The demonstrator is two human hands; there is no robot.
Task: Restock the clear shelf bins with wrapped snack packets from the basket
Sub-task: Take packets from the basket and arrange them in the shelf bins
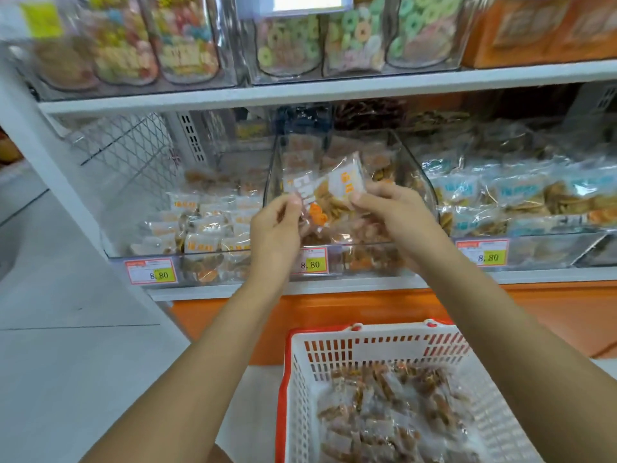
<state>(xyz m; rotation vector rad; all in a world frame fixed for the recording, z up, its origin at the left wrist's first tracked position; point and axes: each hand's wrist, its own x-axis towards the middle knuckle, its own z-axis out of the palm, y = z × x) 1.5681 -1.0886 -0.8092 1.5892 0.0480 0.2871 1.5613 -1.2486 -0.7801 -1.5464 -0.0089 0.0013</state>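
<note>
Slotted basket (384, 330) (crinkly packets (400, 412) inside) | left hand (275, 225), right hand (390, 212) pinch glossy packet (334, 192) | above clear bin (421, 172)

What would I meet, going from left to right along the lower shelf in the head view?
Bin of orange-printed packets → left hand → held packet → right hand → bin of blue-printed packets.

The basket (293, 379) stands at five o'clock, before the lower shelf (350, 285). On it the middle bin (417, 172) lies at twelve o'clock, between the ten o'clock bin (213, 265) and the two o'clock bin (541, 252).
</note>
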